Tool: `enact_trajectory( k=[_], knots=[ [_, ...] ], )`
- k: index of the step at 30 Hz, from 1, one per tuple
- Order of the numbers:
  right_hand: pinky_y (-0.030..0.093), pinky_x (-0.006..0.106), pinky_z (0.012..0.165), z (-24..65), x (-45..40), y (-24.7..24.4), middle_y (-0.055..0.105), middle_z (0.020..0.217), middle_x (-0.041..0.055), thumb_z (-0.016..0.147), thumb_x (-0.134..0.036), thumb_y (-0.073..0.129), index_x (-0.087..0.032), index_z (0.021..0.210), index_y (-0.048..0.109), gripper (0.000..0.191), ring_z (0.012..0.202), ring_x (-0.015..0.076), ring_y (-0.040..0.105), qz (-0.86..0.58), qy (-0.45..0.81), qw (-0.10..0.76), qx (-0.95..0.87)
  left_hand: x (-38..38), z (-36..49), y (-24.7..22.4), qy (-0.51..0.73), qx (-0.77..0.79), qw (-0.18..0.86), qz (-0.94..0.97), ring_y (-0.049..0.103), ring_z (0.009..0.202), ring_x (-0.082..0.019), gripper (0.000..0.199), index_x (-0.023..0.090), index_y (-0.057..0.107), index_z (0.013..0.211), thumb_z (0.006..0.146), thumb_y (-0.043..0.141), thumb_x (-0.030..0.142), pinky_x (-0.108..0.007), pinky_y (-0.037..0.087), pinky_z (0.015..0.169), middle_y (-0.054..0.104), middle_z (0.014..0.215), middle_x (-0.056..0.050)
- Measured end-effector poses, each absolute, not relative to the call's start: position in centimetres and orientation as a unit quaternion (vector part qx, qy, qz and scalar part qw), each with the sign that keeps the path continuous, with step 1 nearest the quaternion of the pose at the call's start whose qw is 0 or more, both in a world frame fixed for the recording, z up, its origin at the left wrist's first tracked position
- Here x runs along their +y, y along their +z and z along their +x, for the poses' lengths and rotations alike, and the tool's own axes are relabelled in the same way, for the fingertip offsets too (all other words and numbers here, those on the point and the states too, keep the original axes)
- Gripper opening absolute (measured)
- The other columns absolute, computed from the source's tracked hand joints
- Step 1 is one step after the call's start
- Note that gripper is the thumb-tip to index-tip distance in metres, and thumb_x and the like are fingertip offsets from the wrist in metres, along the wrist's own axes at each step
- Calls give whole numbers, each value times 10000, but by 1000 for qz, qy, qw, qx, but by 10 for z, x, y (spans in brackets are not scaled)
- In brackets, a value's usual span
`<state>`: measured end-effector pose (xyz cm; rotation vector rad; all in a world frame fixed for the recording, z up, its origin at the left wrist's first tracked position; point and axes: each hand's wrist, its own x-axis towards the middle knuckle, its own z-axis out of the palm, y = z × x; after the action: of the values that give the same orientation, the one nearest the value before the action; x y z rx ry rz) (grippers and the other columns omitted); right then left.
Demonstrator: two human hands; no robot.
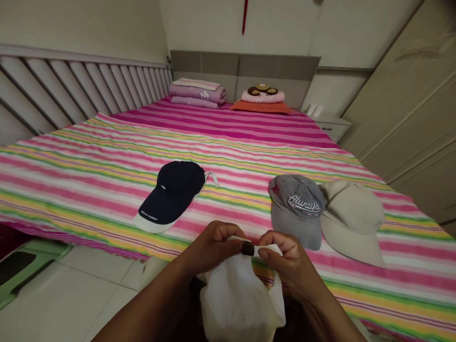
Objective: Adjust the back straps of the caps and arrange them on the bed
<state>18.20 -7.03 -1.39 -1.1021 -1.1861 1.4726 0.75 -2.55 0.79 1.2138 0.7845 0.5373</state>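
Note:
A white cap (242,299) hangs between my hands in front of the bed edge, its back opening and strap turned up toward me. My left hand (221,244) pinches the strap beside its dark buckle (248,249). On the buckle's other side, my right hand (281,254) grips the strap end between thumb and fingers. Ahead to the left lies a navy cap (181,190) with a white brim edge and a loose pale strap. To the right, a grey cap (297,209) with "Always" lettering rests against a beige cap (352,218).
The bed carries a striped sheet (242,185). Folded purple bedding (199,95) and a pink folded item (263,97) sit by the headboard (221,66). A slatted rail (89,85) runs along the left. A green plastic stool (35,261) stands on the tiled floor at lower left.

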Motion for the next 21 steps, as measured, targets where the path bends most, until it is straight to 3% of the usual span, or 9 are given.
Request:
enact_trajectory(
  k=[12,17,21],
  knots=[
    [246,207,358,183,-79,-8,426,420,-59,665,-406,636,-168,621,506,274,350,62,337,-457,579,463,-491,-35,12,8,246,343,709,564,413,483,-46,211,121,603,690,680,631,330,-169,296,452,515,570,25],
    [256,210,385,184,-82,-9,424,467,-52,678,-392,630,-169,628,511,258,390,68,355,-455,558,492,-489,-37,19,9,319,302,721,536,480,534,-62,220,155,584,809,650,672,280,-185,357,516,560,627,24],
    [232,202,396,185,-86,-8,397,471,-63,680,-391,633,-168,642,503,261,398,60,318,-457,570,493,-473,-40,21,8,338,301,673,585,519,615,-86,153,140,616,776,689,630,265,-202,384,571,595,693,-9]
  ],
)
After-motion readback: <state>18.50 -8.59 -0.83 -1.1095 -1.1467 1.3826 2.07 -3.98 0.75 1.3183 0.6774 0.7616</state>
